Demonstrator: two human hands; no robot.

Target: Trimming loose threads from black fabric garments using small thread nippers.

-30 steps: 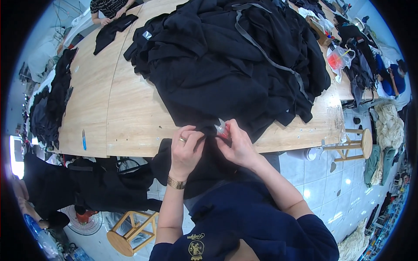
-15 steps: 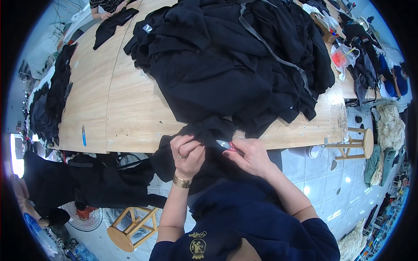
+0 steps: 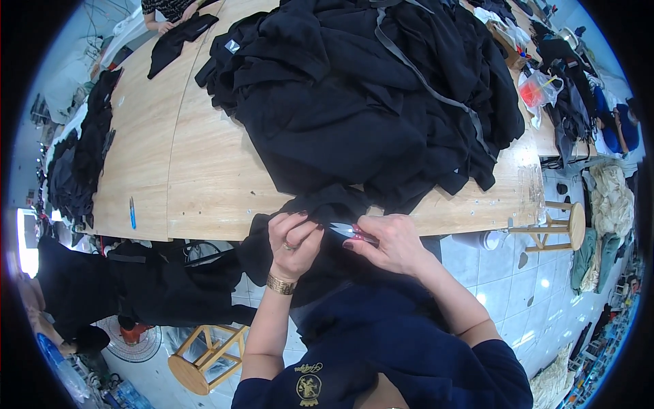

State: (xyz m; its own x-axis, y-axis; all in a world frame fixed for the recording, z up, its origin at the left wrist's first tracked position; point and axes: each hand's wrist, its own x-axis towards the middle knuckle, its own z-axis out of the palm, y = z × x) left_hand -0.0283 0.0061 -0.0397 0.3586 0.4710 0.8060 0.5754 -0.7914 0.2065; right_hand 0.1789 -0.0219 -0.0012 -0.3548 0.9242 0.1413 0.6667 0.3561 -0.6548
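Observation:
My left hand (image 3: pixel 294 240) is closed on the edge of a black garment (image 3: pixel 334 203), pinching the cloth at the table's near edge. The fabric hangs down from there towards my lap. In my right hand (image 3: pixel 394 244) is a pair of thread snips (image 3: pixel 344 230) with pinkish-red handles. Their silver blades point left at the cloth, close to my left fingertips, and look slightly apart. Whether the tips touch a thread is too small to tell. Beyond both hands lies a big heap of black garments (image 3: pixel 340 116), with a long grey strip (image 3: pixel 429 85) across it.
The wooden table (image 3: pixel 204 198) carries a blue pen (image 3: pixel 132 213) at left. Another person's hands (image 3: pixel 165 27) handle black cloth at the far left. A drink in a plastic bag (image 3: pixel 535 91) stands at right. Wooden stools (image 3: pixel 191 373) and a floor fan (image 3: pixel 136 339) are below. Someone in black is at left.
My right hand has turned slightly, and the snips' blades show more and reach further left. My left hand has shifted only a little, still pinching the cloth.

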